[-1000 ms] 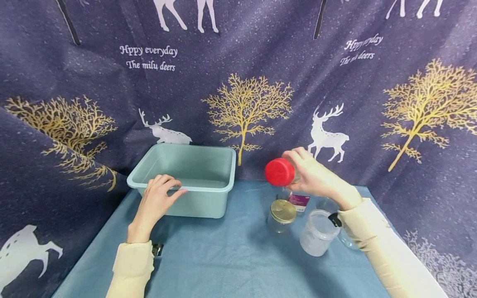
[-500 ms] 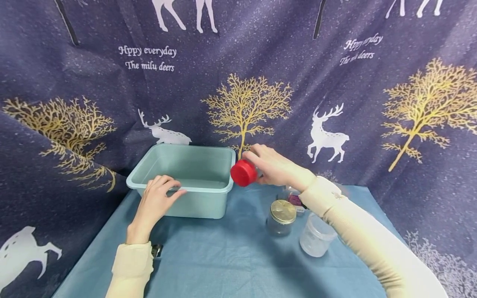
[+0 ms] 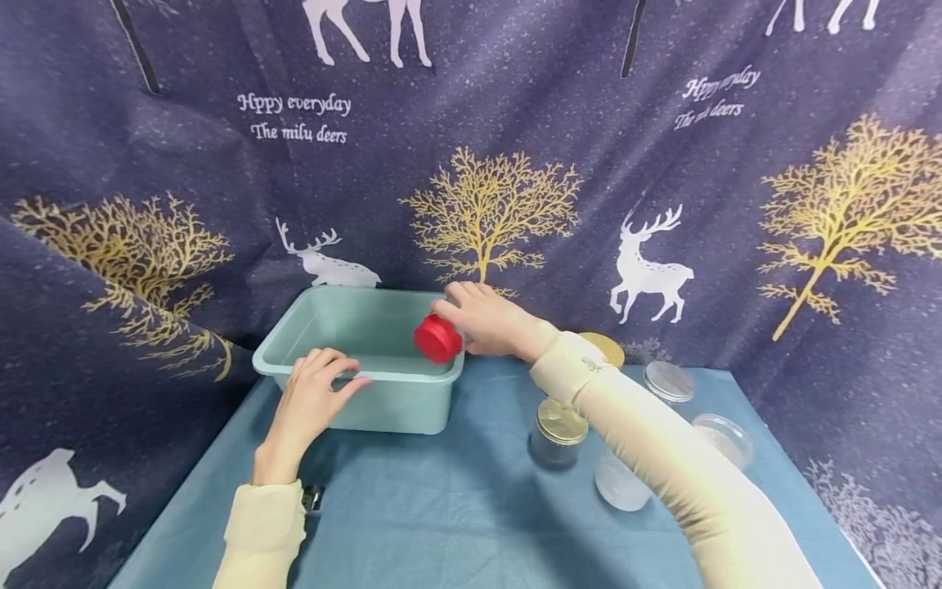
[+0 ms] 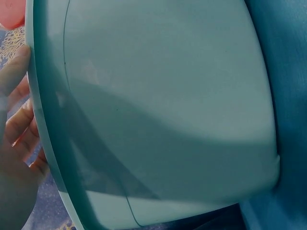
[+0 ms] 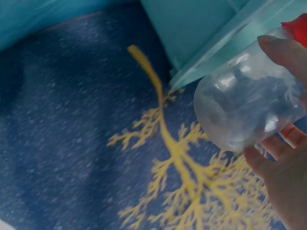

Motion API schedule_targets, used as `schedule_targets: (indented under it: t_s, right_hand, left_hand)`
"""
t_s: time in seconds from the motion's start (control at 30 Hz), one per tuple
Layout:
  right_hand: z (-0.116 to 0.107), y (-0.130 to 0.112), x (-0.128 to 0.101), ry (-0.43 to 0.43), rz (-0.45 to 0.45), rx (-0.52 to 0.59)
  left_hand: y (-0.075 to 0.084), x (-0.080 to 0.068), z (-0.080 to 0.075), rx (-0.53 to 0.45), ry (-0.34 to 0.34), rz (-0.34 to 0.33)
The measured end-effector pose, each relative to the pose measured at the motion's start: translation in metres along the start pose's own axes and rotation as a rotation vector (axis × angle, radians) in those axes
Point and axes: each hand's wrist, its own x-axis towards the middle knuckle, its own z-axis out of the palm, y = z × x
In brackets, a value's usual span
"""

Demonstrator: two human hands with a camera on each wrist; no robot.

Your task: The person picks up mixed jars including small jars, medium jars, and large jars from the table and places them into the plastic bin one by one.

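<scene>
Two hands work at the teal plastic bin (image 3: pixel 383 360). The right hand (image 3: pixel 489 321) has its fingers curled round a clear jar with a red lid (image 3: pixel 437 339), holding it tipped on its side above the bin's right rim. The left hand (image 3: pixel 312 398) rests on the bin's near rim, fingers loosely bent over the edge. A gold-lidded jar (image 3: pixel 558 432) stands on the blue tablecloth (image 3: pixel 441 507).

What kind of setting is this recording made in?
Probably a makeshift recording corner, not a real kitchen: a deer-print cloth backdrop closes it in, and a blue-covered table holds only a teal tub and several jars.
</scene>
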Motion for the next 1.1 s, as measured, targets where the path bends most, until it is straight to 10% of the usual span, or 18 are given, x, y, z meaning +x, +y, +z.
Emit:
schedule_targets:
  t_s: [1.1]
  right_hand:
    - [0.045,-0.028,0.042,-0.144,-0.014,-0.108]
  left_hand:
    - [-0.001,0.000,-0.001,0.003,-0.010,-0.014]
